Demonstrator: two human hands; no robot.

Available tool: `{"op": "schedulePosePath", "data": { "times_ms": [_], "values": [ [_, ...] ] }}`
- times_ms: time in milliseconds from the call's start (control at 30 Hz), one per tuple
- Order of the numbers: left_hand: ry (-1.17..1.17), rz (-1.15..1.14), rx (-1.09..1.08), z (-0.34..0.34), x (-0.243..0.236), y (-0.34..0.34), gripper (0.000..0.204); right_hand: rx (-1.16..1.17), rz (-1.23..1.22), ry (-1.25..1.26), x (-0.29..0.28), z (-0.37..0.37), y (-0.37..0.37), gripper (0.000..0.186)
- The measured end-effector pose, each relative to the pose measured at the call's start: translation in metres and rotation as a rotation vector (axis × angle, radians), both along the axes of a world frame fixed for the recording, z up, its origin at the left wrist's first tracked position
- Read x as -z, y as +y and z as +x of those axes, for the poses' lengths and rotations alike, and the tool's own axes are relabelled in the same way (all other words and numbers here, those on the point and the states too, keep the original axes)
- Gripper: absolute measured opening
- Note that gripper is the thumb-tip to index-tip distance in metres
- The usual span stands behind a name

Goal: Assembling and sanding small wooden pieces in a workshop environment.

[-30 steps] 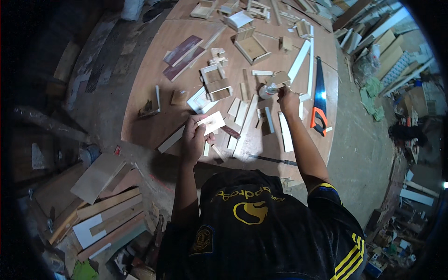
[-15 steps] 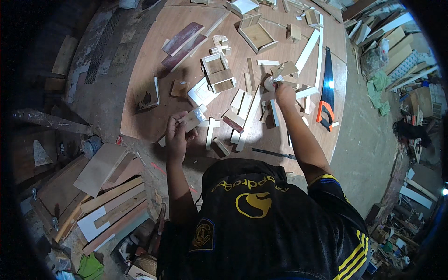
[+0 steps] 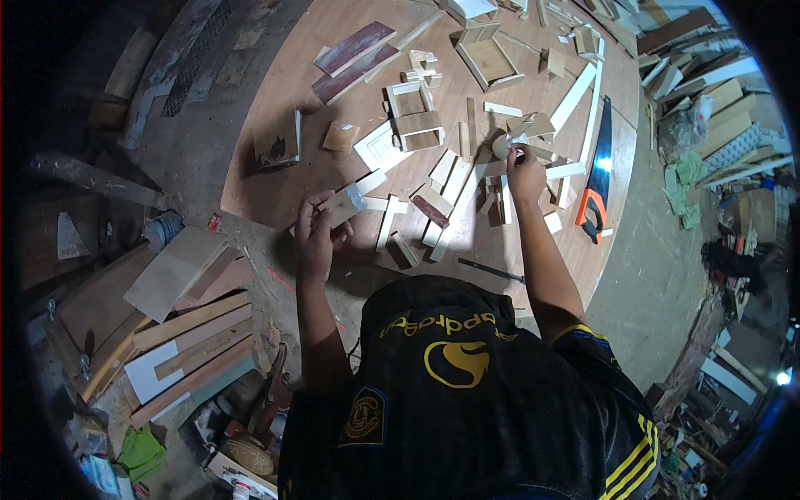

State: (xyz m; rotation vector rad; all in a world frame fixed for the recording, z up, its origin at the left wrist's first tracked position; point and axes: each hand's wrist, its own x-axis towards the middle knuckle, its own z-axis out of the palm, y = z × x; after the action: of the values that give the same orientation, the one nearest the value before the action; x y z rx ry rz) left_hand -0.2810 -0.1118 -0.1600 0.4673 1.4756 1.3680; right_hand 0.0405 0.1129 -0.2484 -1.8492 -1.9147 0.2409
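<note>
My left hand (image 3: 313, 237) holds a small flat wooden piece (image 3: 342, 203) lifted above the near edge of the round wooden tabletop (image 3: 283, 100). My right hand (image 3: 525, 172) reaches farther out and grips a small round white object (image 3: 502, 146) among several loose wooden strips (image 3: 454, 179). Small open wooden box frames (image 3: 412, 117) lie just beyond the strips. Both forearms come up from my dark shirt at the bottom.
A handsaw with an orange handle (image 3: 596, 179) lies at the table's right edge. A larger wooden tray (image 3: 487, 58) sits farther back. Boards and offcuts (image 3: 187, 346) are stacked on the floor to the left. Timber scraps (image 3: 717, 125) pile up on the right.
My left hand has lifted the small wooden piece off the table and drawn it back toward me and to the left. My right hand stays at the round white object.
</note>
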Motion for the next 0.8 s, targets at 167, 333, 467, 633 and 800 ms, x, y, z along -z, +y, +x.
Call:
{"op": "schedulePosePath", "data": {
  "times_ms": [167,333,467,633,800],
  "values": [
    [-0.006,0.039,-0.048,-0.008,0.005,-0.025,0.026,-0.308,-0.202,0.228,-0.022,-0.052,-0.051,0.016],
    [0.035,0.017,-0.091,-0.009,0.001,-0.048,0.026,-0.662,-0.483,-0.068,-0.013,-0.104,-0.087,0.021],
    [0.083,-0.021,-0.170,-0.012,-0.004,-0.073,0.026,-0.815,-0.502,-0.159,-0.013,-0.131,-0.105,0.031],
    [0.062,-0.035,-0.243,-0.014,0.001,-0.105,0.026,-0.896,-0.321,-0.495,0.011,-0.146,-0.119,0.044],
    [0.026,-0.001,-0.295,-0.011,0.001,-0.124,0.027,-0.995,-0.119,-0.644,0.034,-0.150,-0.117,0.036]
  ]
}}
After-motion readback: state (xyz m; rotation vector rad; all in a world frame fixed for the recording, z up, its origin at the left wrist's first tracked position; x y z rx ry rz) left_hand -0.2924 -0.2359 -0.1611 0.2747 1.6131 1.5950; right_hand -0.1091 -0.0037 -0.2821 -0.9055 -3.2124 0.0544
